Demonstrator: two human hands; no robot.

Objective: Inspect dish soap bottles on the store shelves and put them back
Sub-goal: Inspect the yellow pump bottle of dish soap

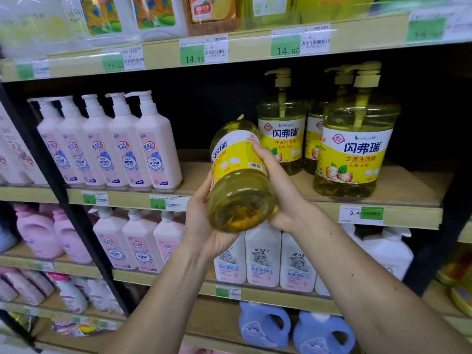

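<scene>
1. Fingers (258,148) of the right hand (282,190) curl round the right side of a yellow soap bottle (238,175), their tips lying on its yellow-and-white label by the barcode.
2. Fingers of the left hand (204,221) wrap the bottle's left and lower side, the palm cupped under its base; their tips are hidden behind the bottle.
3. The bottle is held in the air between both hands, in front of the middle shelf (383,190), tipped so its clear base faces the camera and its pump end points up and away. Yellow liquid fills it.
4. Three more bottles of the same soap stand upright on the middle shelf just right of the held one: one at the back (282,134), one at the front right (355,149), and one partly hidden between them (315,139).
5. Well left on the same shelf stands a row of pink pump bottles (109,144).
6. Price tags line the shelf edges; one below the yellow bottles reads 9.90 (361,213).
7. White baby-print bottles (263,256) stand on the shelf below, behind the forearms, and blue jugs (296,330) sit lower still.
</scene>
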